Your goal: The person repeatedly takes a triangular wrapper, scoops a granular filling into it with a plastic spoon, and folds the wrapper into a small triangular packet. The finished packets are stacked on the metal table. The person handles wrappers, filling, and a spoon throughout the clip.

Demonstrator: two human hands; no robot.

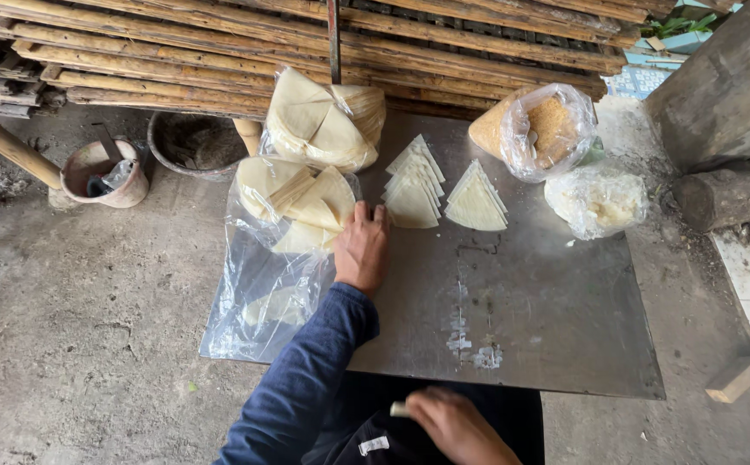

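In the head view, the left hand lies at the middle of the frame on the grey metal surface. Its fingers are stretched narrow and touch the pale triangular wrappers that lie on an open clear plastic bag. A second bag of wrappers stands just above. Two fanned wrapper stacks lie to the right, apart from the hand. In the upper right are a bag of brown crumbs and a bag of white filling. The right hand is at the bottom edge, its fingers closed on a small white piece.
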